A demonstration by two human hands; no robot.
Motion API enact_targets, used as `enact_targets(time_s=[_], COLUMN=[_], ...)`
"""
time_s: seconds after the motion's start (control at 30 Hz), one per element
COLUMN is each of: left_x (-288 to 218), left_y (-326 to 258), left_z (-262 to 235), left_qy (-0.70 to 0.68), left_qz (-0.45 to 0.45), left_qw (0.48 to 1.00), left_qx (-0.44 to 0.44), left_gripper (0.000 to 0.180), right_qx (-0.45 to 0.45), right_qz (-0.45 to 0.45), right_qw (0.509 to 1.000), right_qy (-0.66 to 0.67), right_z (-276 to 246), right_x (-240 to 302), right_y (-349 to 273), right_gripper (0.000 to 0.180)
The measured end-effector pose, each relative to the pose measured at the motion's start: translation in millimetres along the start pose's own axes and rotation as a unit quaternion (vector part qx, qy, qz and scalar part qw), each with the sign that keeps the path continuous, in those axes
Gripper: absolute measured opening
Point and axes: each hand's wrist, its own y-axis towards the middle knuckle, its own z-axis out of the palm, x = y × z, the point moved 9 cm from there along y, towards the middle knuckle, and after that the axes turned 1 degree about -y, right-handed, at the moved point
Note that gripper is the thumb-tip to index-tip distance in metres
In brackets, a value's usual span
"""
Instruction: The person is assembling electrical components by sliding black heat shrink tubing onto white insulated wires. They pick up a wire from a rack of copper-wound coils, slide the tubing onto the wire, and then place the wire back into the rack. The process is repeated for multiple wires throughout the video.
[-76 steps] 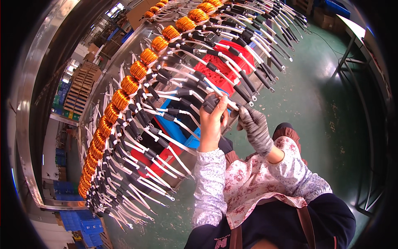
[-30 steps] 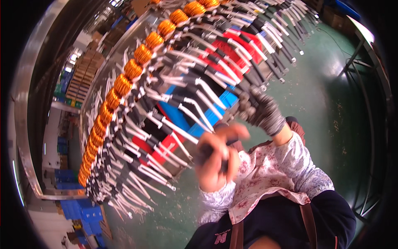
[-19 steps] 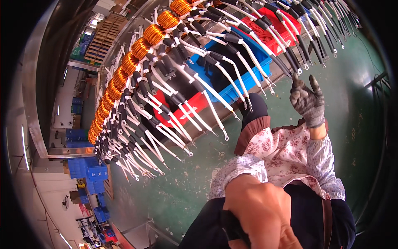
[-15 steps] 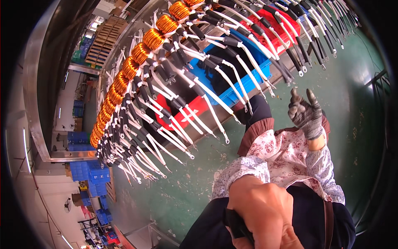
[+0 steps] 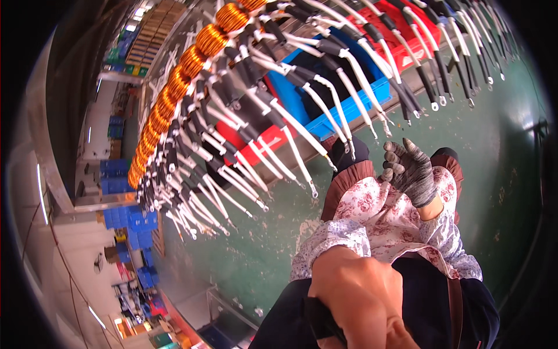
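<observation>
From upper centre down the left, a curved row of orange copper-wire coils (image 5: pixel 178 83) trails white cables with black sleeves (image 5: pixel 297 127), metal-tipped, over blue and red plastic bins. Lower centre, the bare left hand (image 5: pixel 357 291) bends toward the viewer, a dark object at its edge; hidden fingers make its grip impossible to tell. Rightward, the grey-gloved right hand (image 5: pixel 410 174) is half curled, fingers parted, just below cable tips. The upper frame cuts off the coils.
</observation>
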Motion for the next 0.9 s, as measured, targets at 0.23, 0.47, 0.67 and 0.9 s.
enact_targets(time_s=[0.23, 0.47, 0.67, 0.9], left_x=[20, -18, -65, -113], left_y=[-40, -38, -71, -174], left_z=[17, 27, -53, -156], left_qy=[0.280, 0.136, 0.322, 0.450], left_qz=[-0.204, 0.152, -0.096, -0.128], left_qw=[0.897, 0.979, 0.919, 0.785], left_qx=[0.276, 0.017, -0.205, -0.406], left_gripper=[0.028, 0.017, 0.023, 0.037], right_qx=[0.009, -0.015, -0.030, -0.057], right_qz=[0.119, 0.149, 0.035, -0.141], right_qw=[0.992, 0.988, 0.982, 0.770], right_qy=[-0.030, -0.044, -0.186, -0.620], right_z=[18, 15, 31, 100], right_x=[-45, -59, -49, -61], right_y=[23, 25, 15, -16], right_gripper=[0.043, 0.041, 0.039, 0.028])
